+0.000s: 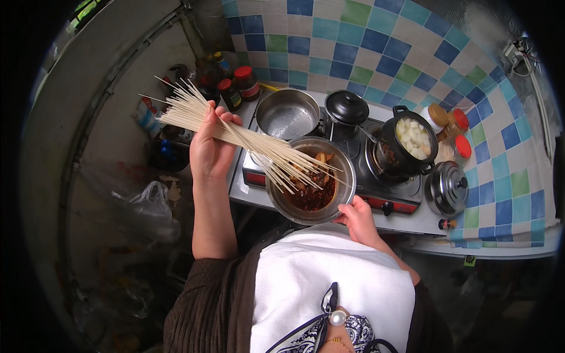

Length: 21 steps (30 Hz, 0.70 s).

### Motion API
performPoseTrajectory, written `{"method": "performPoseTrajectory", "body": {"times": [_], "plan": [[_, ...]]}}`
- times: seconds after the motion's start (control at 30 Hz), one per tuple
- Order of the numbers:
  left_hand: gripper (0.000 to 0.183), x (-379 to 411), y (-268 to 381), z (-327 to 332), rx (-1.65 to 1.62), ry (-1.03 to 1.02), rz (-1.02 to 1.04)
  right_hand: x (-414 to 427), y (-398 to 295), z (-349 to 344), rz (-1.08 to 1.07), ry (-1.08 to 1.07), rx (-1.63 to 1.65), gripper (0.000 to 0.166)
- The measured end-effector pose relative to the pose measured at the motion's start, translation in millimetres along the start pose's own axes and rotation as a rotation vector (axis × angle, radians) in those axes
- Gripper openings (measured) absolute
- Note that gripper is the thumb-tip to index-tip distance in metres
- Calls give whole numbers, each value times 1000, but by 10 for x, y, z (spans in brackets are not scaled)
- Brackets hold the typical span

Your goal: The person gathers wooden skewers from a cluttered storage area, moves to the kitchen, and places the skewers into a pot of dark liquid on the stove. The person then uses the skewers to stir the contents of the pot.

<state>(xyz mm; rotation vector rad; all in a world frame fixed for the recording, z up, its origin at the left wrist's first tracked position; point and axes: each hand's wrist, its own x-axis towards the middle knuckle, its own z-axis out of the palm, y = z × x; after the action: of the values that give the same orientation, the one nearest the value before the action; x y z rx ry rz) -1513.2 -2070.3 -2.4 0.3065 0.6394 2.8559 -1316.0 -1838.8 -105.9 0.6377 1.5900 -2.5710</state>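
Note:
My left hand [215, 143] grips a bundle of dry noodles [251, 143]. The bundle slants down to the right, and its lower ends fan out over a steel bowl [348, 176]. With thumb and fingers, my right hand [356, 216] holds the rim of that bowl at its near right side. In the bowl lies a dark red, oily sauce [313, 198] with brownish pieces [324, 157] in it; the noodles cover part of this. Just behind the bowl sits an open steel pot [287, 115], with no food visible in it.
A black pot [399, 154] of pale chunks in liquid stands on the gas stove [401, 189]. Behind is a black lid [346, 107]; a steel lidded pot [447, 187] is at right. Red-capped jars [247, 84] stand back left, more jars [459, 132] right. A plastic bag [152, 207] hangs left.

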Motion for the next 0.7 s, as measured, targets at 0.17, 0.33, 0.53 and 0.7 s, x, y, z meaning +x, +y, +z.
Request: {"method": "performPoseTrajectory", "body": {"times": [0.17, 0.33, 0.53, 0.7], "plan": [[15, -69, -369, 136, -78, 51, -98, 57, 2, 42, 4, -9, -16, 17], [16, -120, -462, 202, -102, 131, -128, 55, 71, 24, 15, -12, -57, 18], [14, -34, -163, 121, -125, 77, 39, 52, 45, -14, 17, -33, -45, 19], [15, -145, -525, 161, -101, 91, -87, 77, 62, 6, 16, -51, -51, 20]]}}
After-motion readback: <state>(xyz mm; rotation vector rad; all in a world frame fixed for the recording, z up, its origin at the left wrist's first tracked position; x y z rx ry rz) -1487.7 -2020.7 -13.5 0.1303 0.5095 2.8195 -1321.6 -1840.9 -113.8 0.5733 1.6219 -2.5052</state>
